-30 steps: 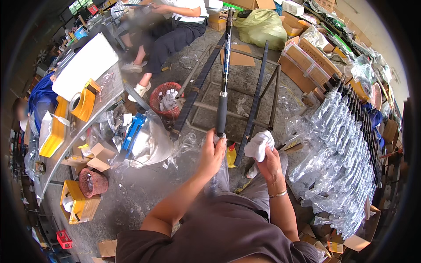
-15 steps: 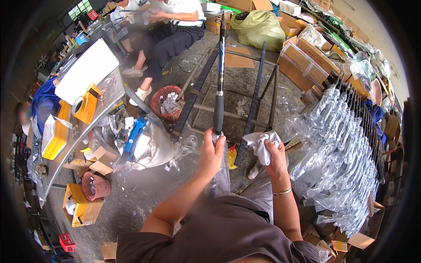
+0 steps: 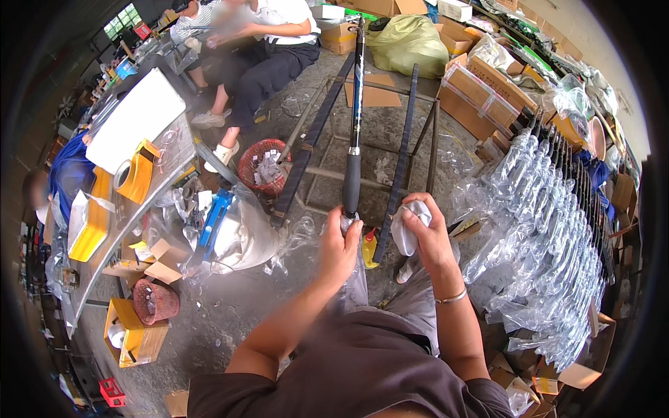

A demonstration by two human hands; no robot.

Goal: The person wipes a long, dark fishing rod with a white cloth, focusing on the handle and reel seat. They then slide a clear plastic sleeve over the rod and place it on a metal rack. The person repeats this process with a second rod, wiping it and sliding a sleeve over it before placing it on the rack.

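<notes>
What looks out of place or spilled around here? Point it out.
Crumpled clear plastic lies loose on the floor beside the white sack, as if dropped, and a cardboard piece lies flat by the metal frame, like stray packaging. Nothing about the rod in the left hand's grip looks damaged.

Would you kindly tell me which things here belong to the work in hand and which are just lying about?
Seemingly in use:
black rod, in the left hand
white cloth, in the right hand

Apparently lying about:
green sack
flat cardboard
red crate

Workshop: cluttered worktable (image 3: 182,148), metal frame (image 3: 403,132), cartons (image 3: 468,106)
</notes>
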